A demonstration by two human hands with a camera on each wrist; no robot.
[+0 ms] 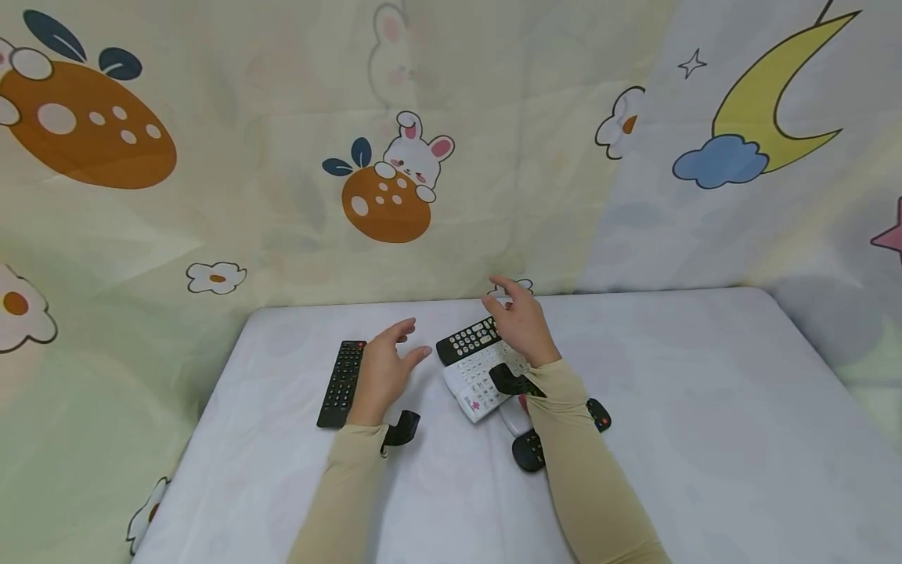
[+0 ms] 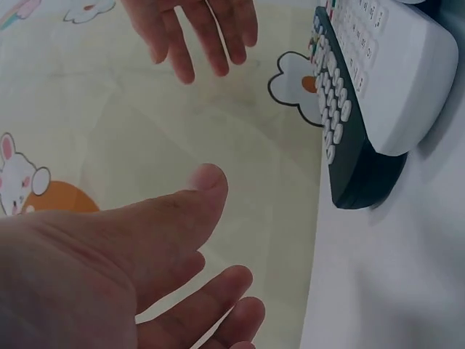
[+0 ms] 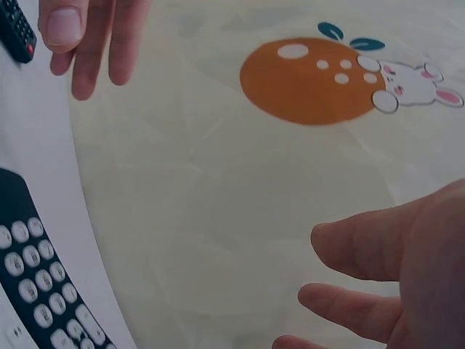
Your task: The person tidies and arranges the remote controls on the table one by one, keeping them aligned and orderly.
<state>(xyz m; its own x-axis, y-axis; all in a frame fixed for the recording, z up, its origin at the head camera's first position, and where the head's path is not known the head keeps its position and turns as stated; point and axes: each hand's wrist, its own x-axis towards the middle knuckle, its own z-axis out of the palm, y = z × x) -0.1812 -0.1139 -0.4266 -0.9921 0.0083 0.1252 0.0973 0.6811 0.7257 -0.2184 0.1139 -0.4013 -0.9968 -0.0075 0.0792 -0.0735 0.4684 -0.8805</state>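
My left hand (image 1: pixel 383 372) hovers just right of a long black remote control (image 1: pixel 341 384), its fingers loosely spread and holding nothing. The right hand (image 1: pixel 524 325) is raised over the far end of a black remote control with white buttons (image 1: pixel 465 342), likewise with nothing between its relaxed fingers. A white remote control (image 1: pixel 474 384) lies directly against that one, partly covered by the right wrist. In the left wrist view, the white remote (image 2: pixel 410 87) and the black white-buttoned one (image 2: pixel 363 171) stand side by side, apart from the fingers.
Under the right forearm, a white object (image 1: pixel 517 421) and a black rounded remote end (image 1: pixel 527 452) show partly. Another black end (image 1: pixel 599 415) pokes out to its right. The white-covered table (image 1: pixel 705 407) meets a printed cloth backdrop (image 1: pixel 282 196) behind.
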